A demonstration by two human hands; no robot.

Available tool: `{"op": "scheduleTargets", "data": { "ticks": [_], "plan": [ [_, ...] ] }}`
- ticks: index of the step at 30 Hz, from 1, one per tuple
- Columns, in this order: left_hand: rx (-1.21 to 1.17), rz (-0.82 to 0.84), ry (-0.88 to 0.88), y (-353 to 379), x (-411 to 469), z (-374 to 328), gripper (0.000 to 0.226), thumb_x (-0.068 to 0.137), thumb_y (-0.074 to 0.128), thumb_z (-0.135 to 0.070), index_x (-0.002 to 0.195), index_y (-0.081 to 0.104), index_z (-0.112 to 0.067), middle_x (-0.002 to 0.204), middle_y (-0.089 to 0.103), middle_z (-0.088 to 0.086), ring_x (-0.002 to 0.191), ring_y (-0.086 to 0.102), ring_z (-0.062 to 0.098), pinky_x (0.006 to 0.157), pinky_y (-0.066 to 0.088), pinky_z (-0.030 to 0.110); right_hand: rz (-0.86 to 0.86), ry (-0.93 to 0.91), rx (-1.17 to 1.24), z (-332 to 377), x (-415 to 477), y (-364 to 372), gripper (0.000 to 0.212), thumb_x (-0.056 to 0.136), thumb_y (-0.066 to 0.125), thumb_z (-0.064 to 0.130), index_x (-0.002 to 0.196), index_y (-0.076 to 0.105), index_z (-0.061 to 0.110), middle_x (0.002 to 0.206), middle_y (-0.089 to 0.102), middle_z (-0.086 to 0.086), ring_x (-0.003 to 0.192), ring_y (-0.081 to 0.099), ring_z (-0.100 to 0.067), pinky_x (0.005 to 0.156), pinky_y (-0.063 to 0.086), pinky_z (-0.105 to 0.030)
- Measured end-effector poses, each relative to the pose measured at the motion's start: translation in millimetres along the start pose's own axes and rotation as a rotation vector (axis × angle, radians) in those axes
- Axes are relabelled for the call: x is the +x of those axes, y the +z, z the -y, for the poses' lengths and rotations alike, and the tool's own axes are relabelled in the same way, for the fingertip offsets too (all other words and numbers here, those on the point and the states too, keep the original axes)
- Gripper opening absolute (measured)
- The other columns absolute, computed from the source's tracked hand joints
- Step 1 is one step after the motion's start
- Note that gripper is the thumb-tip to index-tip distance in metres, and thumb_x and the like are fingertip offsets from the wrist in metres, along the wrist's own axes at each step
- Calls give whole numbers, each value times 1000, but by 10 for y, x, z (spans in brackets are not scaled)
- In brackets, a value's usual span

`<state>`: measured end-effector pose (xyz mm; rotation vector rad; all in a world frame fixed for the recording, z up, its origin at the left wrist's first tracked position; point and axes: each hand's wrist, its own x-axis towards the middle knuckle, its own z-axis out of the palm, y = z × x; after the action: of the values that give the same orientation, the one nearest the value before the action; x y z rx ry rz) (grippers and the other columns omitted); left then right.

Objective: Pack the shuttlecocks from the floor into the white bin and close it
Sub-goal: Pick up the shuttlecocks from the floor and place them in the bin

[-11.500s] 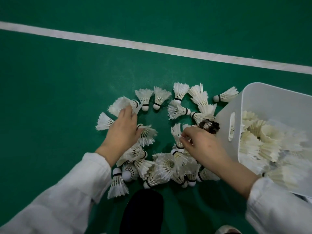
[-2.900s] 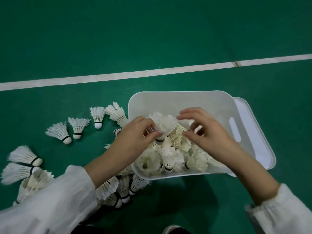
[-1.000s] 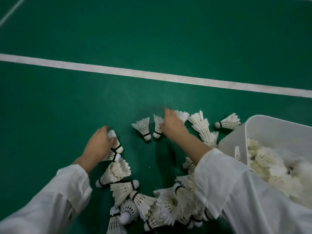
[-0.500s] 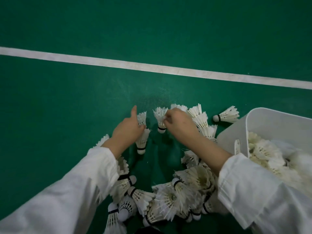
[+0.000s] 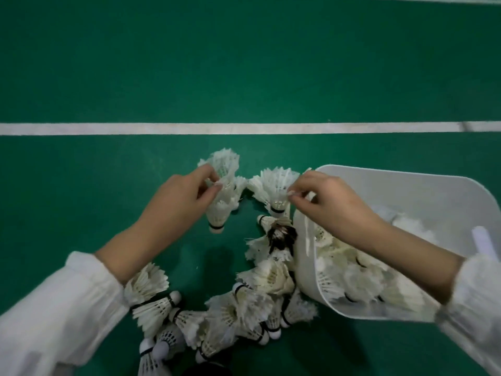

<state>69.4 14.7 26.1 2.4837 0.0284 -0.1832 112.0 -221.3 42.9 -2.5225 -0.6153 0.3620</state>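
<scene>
Head view: your left hand (image 5: pixel 184 196) pinches a nested stack (image 5: pixel 221 194) of shuttlecocks, corks down, off the floor (image 5: pixel 81 185). Your right hand (image 5: pixel 328 202) pinches the feather skirt of one shuttlecock (image 5: pixel 273 185), just left of the bin (image 5: pixel 406 191) rim. Bin sits at right, open, part full of shuttlecocks. Loose pile (image 5: pixel 230 308) lies on the floor between your sleeves, touching the bin's left wall. White line (image 5: pixel 108 128) runs beyond.

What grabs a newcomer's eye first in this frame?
Two hands mid-frame: the left hand pinches a stacked column of shuttlecocks, and the right hand pinches one shuttlecock beside the bin at right, already well filled. A curved heap waits on the green floor below them, with a white line beyond.
</scene>
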Motion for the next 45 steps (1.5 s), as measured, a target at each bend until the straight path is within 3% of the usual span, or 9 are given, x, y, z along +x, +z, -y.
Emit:
{"op": "scheduleTargets", "data": {
  "ticks": [3, 7, 12, 19, 27, 31, 34, 41, 45],
  "plan": [
    [19, 35, 103, -73, 101, -562, 14, 93, 48, -33, 97, 53, -21, 77, 63, -6, 65, 60, 11, 58, 48, 30, -65, 99, 60, -243, -263, -285, 14, 92, 55, 27, 88, 66, 19, 86, 60, 5, 80, 58, -12, 76, 48, -29],
    [102, 83, 248, 9, 332, -1167, 15, 93, 48, -32, 96, 54, -19, 66, 57, -9, 55, 50, 10, 50, 35, 26, -187, 209, 162, -497, -566, -596, 9, 91, 58, 29, 83, 60, 24, 83, 59, 12, 76, 57, -2, 62, 39, -6],
    [80, 66, 375, 290, 470, -1810, 13, 92, 50, -31, 90, 53, -18, 55, 49, -7, 46, 39, 9, 44, 26, 18, -267, 339, 170, -926, -912, -817, 5, 89, 61, 25, 84, 62, 23, 90, 61, 5, 75, 56, -5, 67, 43, -20],
    [-129, 123, 209, 1075, 279, -2050, 13, 92, 49, -35, 92, 56, -24, 70, 63, -4, 63, 61, 17, 60, 47, 32, -33, 478, 108, -1446, -1454, -664, 9, 86, 64, 22, 88, 70, 16, 93, 66, 3, 81, 57, -12, 74, 41, -25],
    [-205, 151, 70, 1587, -43, -1901, 8, 90, 52, -33, 88, 57, -27, 71, 65, -4, 66, 62, 15, 66, 52, 37, 280, 358, 5, -1572, -1604, -212, 17, 85, 62, 17, 99, 72, 20, 101, 62, 6, 84, 52, -8, 75, 38, -19],
    [-213, 154, 38, 1670, -96, -1865, 7, 90, 52, -35, 90, 57, -29, 73, 66, -4, 69, 63, 15, 68, 52, 39, 426, 365, 91, -1602, -1600, -154, 19, 84, 64, 12, 101, 72, 16, 77, 51, 18, 68, 47, 3, 58, 33, -6],
    [-225, 147, 25, 1694, -115, -1848, 7, 89, 53, -34, 91, 57, -29, 73, 67, -1, 70, 64, 19, 67, 51, 39, 517, 380, 87, -1666, -1597, -248, 19, 84, 63, 11, 100, 72, 14, 89, 64, 6, 76, 53, -6, 58, 37, -10],
    [-216, 127, 16, 1682, -107, -1838, 6, 89, 53, -36, 90, 57, -32, 71, 67, 1, 65, 64, 22, 66, 52, 42, 622, 370, -2, -1665, -1453, -94, 21, 85, 59, 5, 101, 71, 10, 108, 70, -4, 82, 53, -9, 77, 39, -18],
    [-213, 142, 17, 1700, -105, -1860, 7, 89, 52, -36, 90, 58, -31, 71, 67, 0, 67, 64, 21, 66, 52, 40, 627, 354, -1, -1657, -1364, -118, 44, 85, 49, -8, 120, 61, 16, 123, 61, -1, 109, 56, -15, 92, 41, -25]
  ]
}}
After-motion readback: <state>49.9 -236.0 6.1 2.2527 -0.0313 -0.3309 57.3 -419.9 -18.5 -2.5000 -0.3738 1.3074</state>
